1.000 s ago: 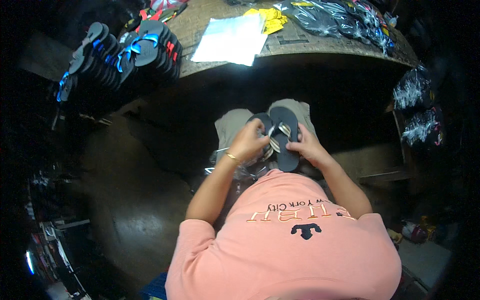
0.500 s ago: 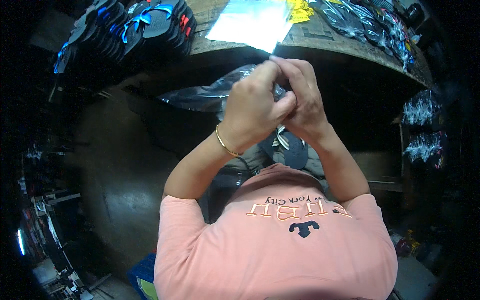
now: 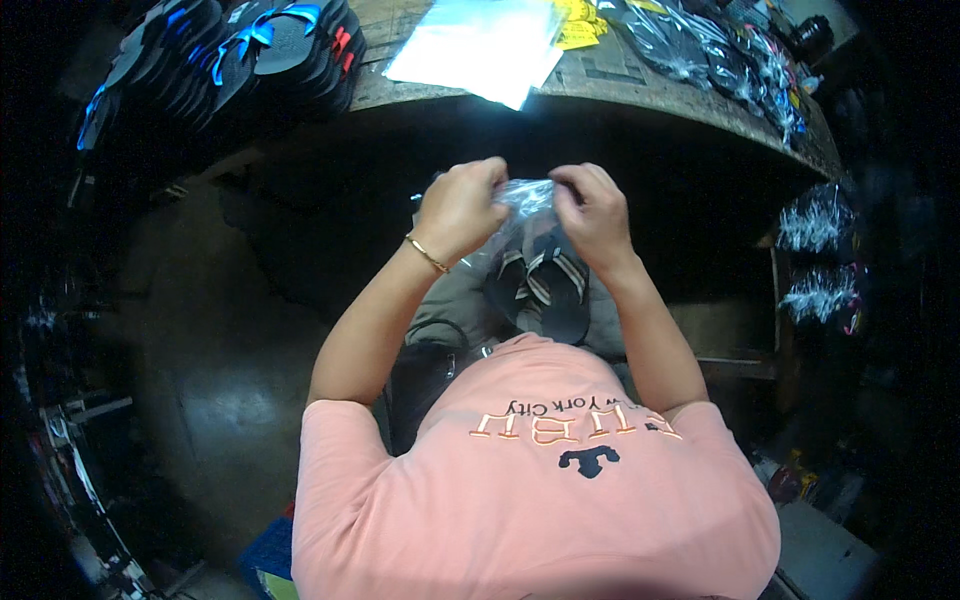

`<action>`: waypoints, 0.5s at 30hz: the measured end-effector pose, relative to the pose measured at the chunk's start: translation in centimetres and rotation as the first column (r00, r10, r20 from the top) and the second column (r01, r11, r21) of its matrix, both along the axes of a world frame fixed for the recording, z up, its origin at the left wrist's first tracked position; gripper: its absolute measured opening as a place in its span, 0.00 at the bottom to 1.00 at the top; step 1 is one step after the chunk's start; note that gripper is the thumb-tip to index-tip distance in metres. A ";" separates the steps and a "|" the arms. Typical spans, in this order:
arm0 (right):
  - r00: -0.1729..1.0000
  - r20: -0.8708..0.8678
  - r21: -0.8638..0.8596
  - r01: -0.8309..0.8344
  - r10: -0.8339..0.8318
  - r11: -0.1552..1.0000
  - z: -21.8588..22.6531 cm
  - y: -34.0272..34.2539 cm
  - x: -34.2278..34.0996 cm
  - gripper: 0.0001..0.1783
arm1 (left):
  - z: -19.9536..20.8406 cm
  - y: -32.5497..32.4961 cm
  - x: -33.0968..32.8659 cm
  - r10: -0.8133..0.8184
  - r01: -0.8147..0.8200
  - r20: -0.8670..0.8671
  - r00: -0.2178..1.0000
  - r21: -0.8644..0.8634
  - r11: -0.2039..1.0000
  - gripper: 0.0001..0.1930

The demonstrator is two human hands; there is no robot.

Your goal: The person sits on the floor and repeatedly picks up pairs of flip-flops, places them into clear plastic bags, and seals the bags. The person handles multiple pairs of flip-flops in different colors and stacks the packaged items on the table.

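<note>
A clear plastic bag (image 3: 530, 195) is stretched between my two hands above my lap. My left hand (image 3: 464, 205), with a gold bracelet at the wrist, pinches one side of it. Opposite, my right hand (image 3: 595, 213) grips the other side with curled fingers. Just below the bag, a pair of dark flip-flops (image 3: 548, 300) with striped straps rests on my lap. The bag's lower part hangs close to their far ends; whether it covers them I cannot tell.
Ahead, a wooden table (image 3: 640, 85) carries a stack of clear plastic bags (image 3: 475, 50), yellow tags (image 3: 578, 28) and bagged flip-flops (image 3: 700, 60). Stacked dark flip-flops (image 3: 290, 50) with coloured straps stand at the far left. More wrapped items (image 3: 815, 225) hang at the right.
My hands have moved apart and nearer to me, spreading the bag between them. The flip-flops on my lap now show more fully.
</note>
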State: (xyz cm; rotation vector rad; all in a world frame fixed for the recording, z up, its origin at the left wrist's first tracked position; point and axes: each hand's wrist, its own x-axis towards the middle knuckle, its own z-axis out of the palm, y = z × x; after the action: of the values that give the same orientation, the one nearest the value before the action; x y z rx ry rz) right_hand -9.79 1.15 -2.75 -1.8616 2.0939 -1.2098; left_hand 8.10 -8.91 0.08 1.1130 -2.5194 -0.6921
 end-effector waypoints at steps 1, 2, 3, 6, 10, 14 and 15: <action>0.996 -0.007 0.082 0.089 -0.089 0.993 0.1 0.2 -0.1 0.31 | -0.1 -0.1 0.2 0.088 -0.089 0.119 0.989 0.005 0.996 0.06; 0.994 -0.101 0.004 0.040 -0.039 0.999 0.2 0.3 -0.1 0.32 | -0.1 -0.4 0.6 0.044 -0.047 0.049 0.998 0.053 0.998 0.06; 0.985 -0.169 -0.059 0.020 -0.030 0.998 0.2 0.3 0.1 0.33 | -0.4 -0.3 0.6 0.073 -0.073 0.006 0.997 0.064 0.995 0.07; 0.949 -0.295 -0.077 -0.139 0.111 0.987 -0.4 -0.1 1.3 0.30 | -1.5 0.1 0.5 0.043 -0.037 -0.138 0.989 0.046 0.998 0.07; 0.945 -0.291 -0.175 0.102 -0.151 0.979 -2.9 -0.9 -0.7 0.12 | -3.4 -1.0 1.0 0.132 -0.136 -0.095 0.987 -0.028 0.990 0.08; 0.933 -0.108 -0.120 0.330 -0.343 0.936 -5.5 -0.5 -4.0 0.10 | -4.8 -3.6 1.2 0.407 -0.291 -0.344 0.846 0.341 0.894 0.05; 0.946 0.048 -0.054 0.324 -0.322 0.945 -5.5 -0.6 -4.3 0.10 | -4.7 -4.0 0.4 0.562 -0.185 -0.470 0.680 0.632 0.752 0.05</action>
State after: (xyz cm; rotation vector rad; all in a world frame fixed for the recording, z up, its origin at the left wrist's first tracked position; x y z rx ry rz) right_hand -14.14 0.50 -8.23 -1.5407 2.4360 -1.3753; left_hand 8.50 -12.93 -4.66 1.2475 -1.4484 -1.4210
